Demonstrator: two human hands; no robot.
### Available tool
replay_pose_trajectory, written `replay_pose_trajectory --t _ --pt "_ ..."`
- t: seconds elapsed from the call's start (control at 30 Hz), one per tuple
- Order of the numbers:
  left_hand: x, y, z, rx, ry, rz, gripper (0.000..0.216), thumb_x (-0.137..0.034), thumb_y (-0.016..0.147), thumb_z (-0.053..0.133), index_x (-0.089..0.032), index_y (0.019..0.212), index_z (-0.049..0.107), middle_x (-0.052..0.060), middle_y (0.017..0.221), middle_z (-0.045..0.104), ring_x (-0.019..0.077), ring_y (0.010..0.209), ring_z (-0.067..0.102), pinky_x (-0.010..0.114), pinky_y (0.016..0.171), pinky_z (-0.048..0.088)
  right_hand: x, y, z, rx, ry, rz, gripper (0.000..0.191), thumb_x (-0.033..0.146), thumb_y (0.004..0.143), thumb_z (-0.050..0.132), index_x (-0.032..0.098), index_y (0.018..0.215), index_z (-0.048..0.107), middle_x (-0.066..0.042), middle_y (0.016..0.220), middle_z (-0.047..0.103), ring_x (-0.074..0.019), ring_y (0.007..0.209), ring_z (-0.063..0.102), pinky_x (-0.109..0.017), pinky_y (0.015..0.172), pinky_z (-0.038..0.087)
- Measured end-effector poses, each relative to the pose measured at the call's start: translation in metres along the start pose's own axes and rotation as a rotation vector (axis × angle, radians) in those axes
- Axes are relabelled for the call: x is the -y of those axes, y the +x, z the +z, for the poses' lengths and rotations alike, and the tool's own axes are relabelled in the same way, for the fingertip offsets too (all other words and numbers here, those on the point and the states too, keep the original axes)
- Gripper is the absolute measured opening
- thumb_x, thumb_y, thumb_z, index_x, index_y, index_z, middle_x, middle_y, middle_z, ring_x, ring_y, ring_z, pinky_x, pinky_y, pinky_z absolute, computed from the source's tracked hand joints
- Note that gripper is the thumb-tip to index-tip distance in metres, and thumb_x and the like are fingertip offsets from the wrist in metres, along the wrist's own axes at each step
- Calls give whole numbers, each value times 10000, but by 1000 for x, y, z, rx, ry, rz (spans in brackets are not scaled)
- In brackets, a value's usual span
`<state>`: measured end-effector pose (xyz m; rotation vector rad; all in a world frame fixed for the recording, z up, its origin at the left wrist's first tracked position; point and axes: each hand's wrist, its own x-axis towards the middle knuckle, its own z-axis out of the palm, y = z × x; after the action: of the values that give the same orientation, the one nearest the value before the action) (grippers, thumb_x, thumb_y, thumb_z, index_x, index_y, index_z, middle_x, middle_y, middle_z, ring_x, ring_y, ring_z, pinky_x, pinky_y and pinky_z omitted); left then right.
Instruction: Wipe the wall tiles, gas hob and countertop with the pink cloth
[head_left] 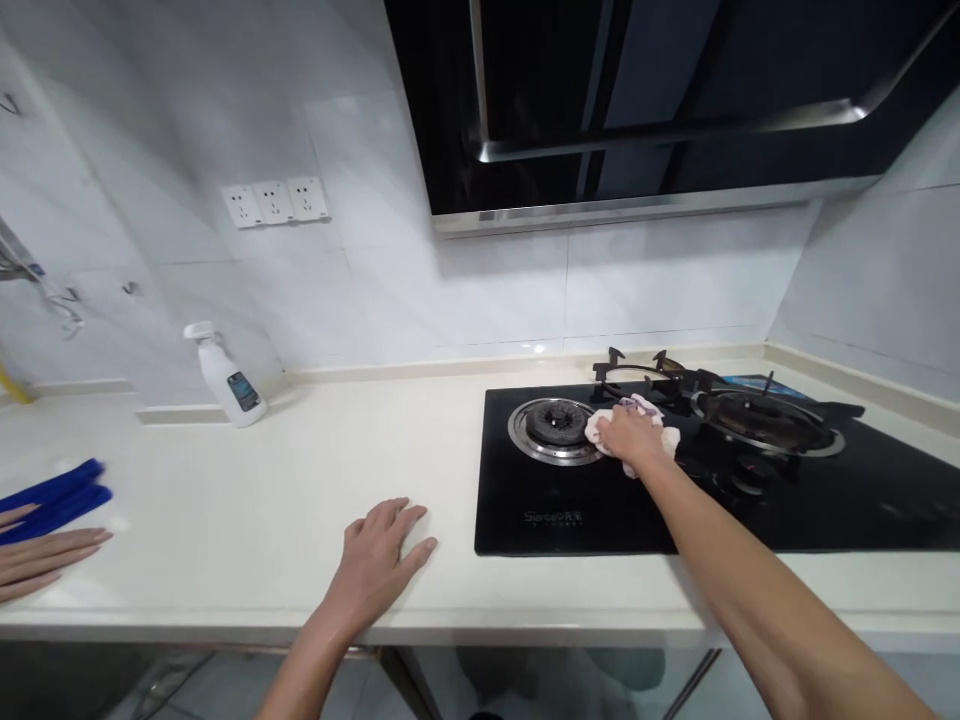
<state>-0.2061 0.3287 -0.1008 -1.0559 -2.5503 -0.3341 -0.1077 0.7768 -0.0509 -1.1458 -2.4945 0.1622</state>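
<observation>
Burner (553, 430) and loose grate (636, 370) beside cloth (669, 437)

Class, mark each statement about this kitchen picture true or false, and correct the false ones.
1. The right hand presses a cloth onto the black hob. True.
2. The left hand holds the spray bottle. False: it lies flat on the countertop; the bottle stands apart, by the wall.
3. A pan stands on the right burner. False: no pan is on it.
4. At the left edge, another person's hand lies beside a blue cloth. True.
</observation>
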Motion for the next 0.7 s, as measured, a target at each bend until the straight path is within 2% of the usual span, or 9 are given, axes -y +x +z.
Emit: replay_pose_trajectory --t 0.07,0.17,0.3,0.4,0.47,0.57,0.7 --pt "0 2 0 -5 10 -6 390 -462 996 545 -321 1347 640 115 1434 609 317 1348 548 546 1078 414 -2 16 0 6 0 55 472 529 1059 522 178 1366 591 -143 1442 550 -307 1334 516 -554 1146 396" --pt "-3 4 -1 8 25 -6 405 -466 998 543 -318 1365 629 124 1431 600 326 1355 535 560 1080 404 0 28 -3 6 0 107 500 555 1035 581 178 1362 596 -131 1439 552 -311 1338 515 -574 1149 403" --pt "-10 4 -8 46 36 -22 428 -469 1013 515 -293 1389 619 136 1463 573 333 1386 509 571 1109 387 3 18 -9 13 12 93 479 557 1039 572 186 1339 612 -123 1414 573 -295 1315 532 -553 1147 405" --pt "-15 3 -12 81 54 -36 456 -473 1028 477 -277 1424 594 150 1509 539 329 1424 476 576 1144 365 7 -11 -13 14 19 42 506 561 1055 517 163 1357 596 -139 1410 575 -299 1322 524 -544 1155 370" --pt "-17 3 -13 97 73 -44 476 -474 1038 454 -268 1452 571 159 1543 509 323 1455 446 577 1168 346 13 -38 -15 17 28 -22 537 535 1067 462 114 1381 575 -191 1418 563 -333 1334 508 -540 1147 346" --pt "-18 4 -14 118 101 -51 503 -476 1046 433 -259 1485 545 163 1579 475 318 1490 408 576 1187 333 29 -87 -15 40 56 -170 570 502 1056 426 61 1390 564 -264 1433 534 -397 1344 478 -547 1125 324" --pt "-16 8 -12 140 140 -65 527 -482 1052 415 -260 1516 528 158 1626 428 315 1526 367 568 1201 331 62 -141 -16 68 117 -405 556 509 1025 464 106 1390 578 -238 1430 548 -391 1342 464 -551 1140 289"
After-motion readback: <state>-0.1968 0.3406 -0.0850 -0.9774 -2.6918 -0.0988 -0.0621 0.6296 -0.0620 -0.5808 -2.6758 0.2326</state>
